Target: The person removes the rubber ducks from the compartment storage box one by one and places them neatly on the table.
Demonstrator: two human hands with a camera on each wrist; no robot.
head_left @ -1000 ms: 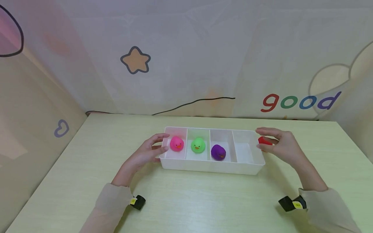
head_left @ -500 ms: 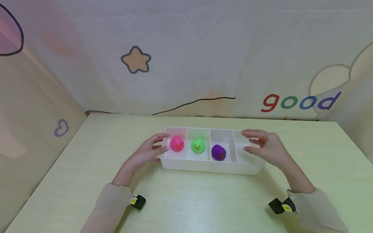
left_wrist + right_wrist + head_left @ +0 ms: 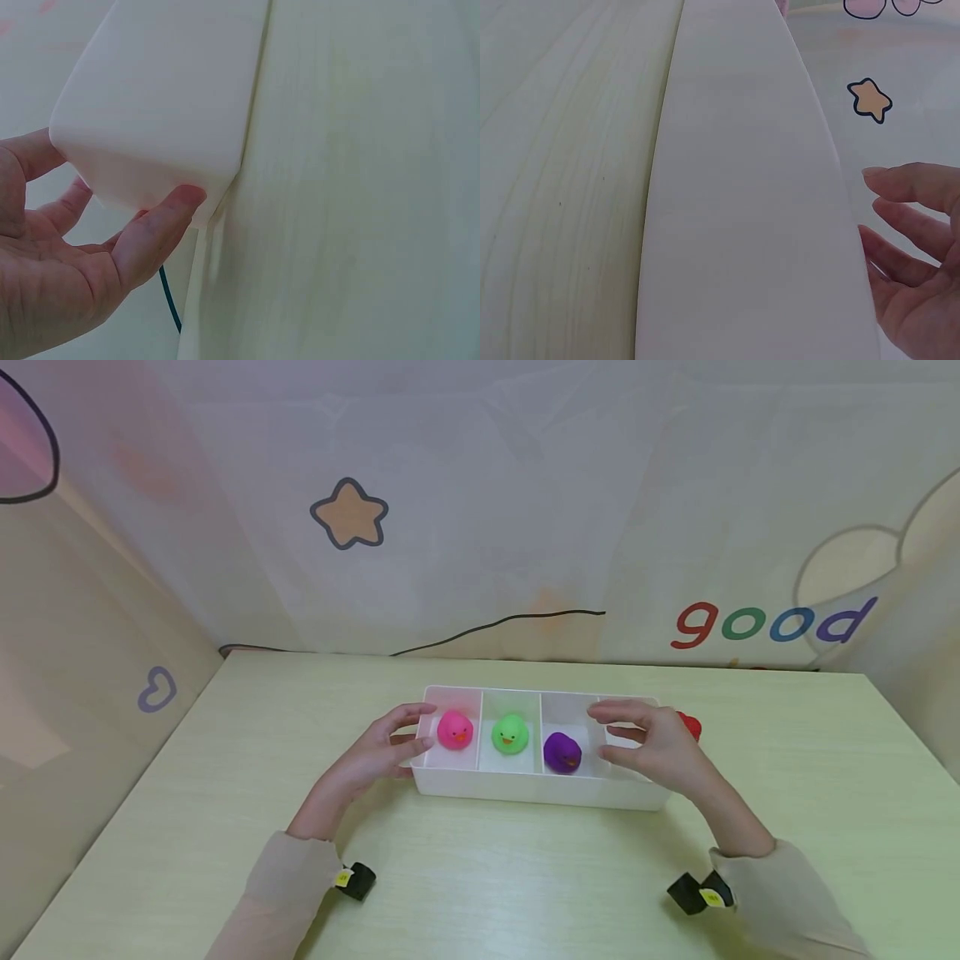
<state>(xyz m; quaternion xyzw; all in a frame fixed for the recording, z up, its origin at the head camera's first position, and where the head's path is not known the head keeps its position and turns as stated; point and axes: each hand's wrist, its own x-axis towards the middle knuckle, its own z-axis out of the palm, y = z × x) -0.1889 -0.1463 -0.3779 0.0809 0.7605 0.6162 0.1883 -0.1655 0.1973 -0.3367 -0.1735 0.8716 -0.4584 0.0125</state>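
Note:
A white divided box stands on the table. In the head view, a pink rubber duck is in its leftmost compartment, a green rubber duck in the one beside it. A purple rubber duck lies tipped in the third from the left. My left hand holds the box's left end; in the left wrist view its thumb presses the end wall. My right hand is over the box's right part, fingers apart, holding nothing. Partly hidden behind it, a red toy lies beyond the box's right end.
The light wood table stretches out around the box. Behind it hangs a printed cloth backdrop with a star and the word "good". Cloth also rises on both sides.
My right hand has moved left from beside the red toy to over the box, leaving the toy uncovered behind it. The left hand, box and ducks have stayed put.

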